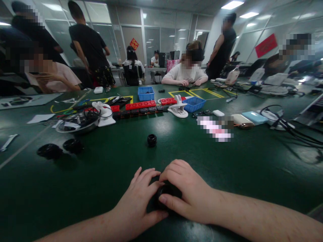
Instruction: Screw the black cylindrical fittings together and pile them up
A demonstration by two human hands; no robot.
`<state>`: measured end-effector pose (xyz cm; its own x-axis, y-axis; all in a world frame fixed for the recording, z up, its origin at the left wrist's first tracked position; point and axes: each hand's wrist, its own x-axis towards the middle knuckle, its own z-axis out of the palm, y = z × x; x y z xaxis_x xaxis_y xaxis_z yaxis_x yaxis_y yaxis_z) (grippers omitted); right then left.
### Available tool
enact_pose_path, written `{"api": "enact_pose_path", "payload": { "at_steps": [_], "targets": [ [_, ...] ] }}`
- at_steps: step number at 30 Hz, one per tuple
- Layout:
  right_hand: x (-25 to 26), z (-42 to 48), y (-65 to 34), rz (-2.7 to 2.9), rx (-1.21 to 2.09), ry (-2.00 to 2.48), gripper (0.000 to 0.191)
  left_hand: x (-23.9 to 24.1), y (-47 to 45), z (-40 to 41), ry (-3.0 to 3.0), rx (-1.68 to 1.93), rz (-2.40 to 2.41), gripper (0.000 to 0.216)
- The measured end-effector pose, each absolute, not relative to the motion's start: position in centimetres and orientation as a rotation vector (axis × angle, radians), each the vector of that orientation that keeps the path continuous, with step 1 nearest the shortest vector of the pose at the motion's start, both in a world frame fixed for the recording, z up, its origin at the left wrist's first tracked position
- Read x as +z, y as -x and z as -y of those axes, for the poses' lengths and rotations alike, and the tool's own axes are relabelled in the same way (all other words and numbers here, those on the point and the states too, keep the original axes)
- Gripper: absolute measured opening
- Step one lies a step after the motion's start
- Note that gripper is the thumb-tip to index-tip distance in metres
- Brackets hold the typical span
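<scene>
Both of my hands meet around a black ring-shaped part on the green table near its front edge. My right hand grips it from the right, fingers curled over the far side and thumb on the near side. From the left, my left hand holds it between thumb and index finger, and its other fingers stretch forward. The hands cover much of the part, so its full shape is hidden. Farther ahead, apart from both hands, stands a small black round part with a hollow top.
Two black bundles lie at left, near a metal bowl of small items and a wrench. Red power strips, white clamps and blue bins line the middle. Cables sprawl right. Several people sit or stand beyond.
</scene>
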<state>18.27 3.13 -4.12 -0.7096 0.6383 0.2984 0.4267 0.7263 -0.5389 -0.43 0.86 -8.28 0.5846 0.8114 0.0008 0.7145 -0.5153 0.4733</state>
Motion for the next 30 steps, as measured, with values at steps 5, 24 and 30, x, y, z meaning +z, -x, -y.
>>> {"api": "enact_pose_path", "payload": {
  "at_steps": [5, 24, 30],
  "targets": [
    [-4.18, -3.10, -18.23, 2.562, 0.605, 0.733, 0.023, -8.31, 0.29, -0.72, -2.415, 0.317, -1.235, 0.048],
    [-4.50, -3.27, -18.20, 2.619, 0.666, 0.256, 0.019, -8.44, 0.27, -0.88, -2.448, 0.337, -1.230, 0.043],
    [-4.37, -3.02, -18.43, 2.469, 0.523, 0.272, 0.023, -8.86, 0.38, -0.83, -2.469, 0.379, -1.220, 0.056]
  ]
}}
